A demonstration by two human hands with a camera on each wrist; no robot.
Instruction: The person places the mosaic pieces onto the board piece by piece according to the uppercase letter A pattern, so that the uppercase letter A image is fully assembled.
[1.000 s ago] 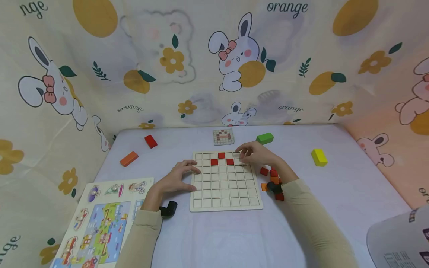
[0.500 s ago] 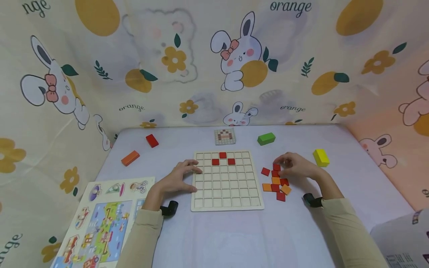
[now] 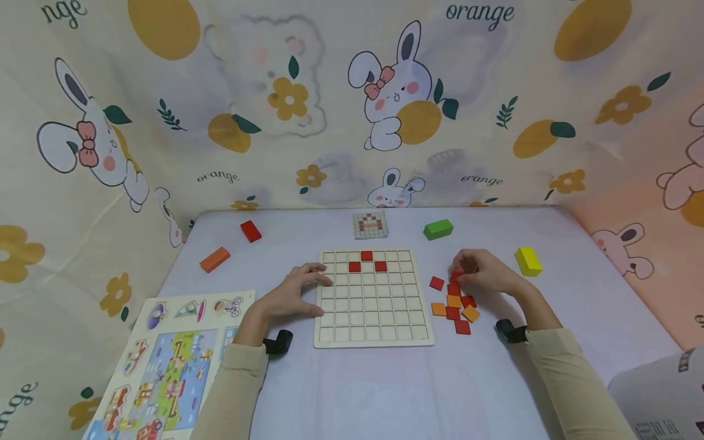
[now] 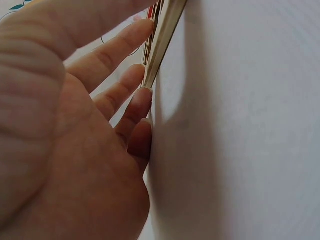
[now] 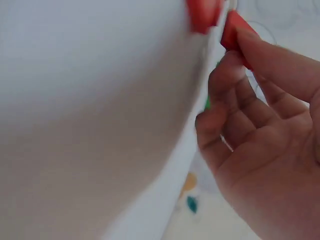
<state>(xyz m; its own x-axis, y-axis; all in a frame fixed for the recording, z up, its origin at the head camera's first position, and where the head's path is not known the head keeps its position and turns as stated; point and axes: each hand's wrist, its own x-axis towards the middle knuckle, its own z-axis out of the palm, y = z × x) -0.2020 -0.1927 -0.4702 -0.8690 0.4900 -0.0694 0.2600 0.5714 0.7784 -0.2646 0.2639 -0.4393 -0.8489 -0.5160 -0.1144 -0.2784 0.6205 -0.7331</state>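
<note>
The right grip (image 3: 485, 272) is pinching a red square tile (image 5: 232, 32) to the right of the grid board (image 3: 374, 315); the fingers are hiding part of this tile. Loose red and orange tiles (image 3: 453, 313) are lying on the desk (image 3: 374, 391) right of the board, some overlapping. The left grip (image 3: 290, 293) is resting unclenched against the board's left edge; the left wrist view is showing the board only edge-on. Behind the board, a pattern card (image 3: 370, 225) is lying, its print too small to read. Left of the board, the left sleeve (image 3: 236, 385) is covering part of a picture puzzle (image 3: 181, 379), which the lower border is cutting off.
</note>
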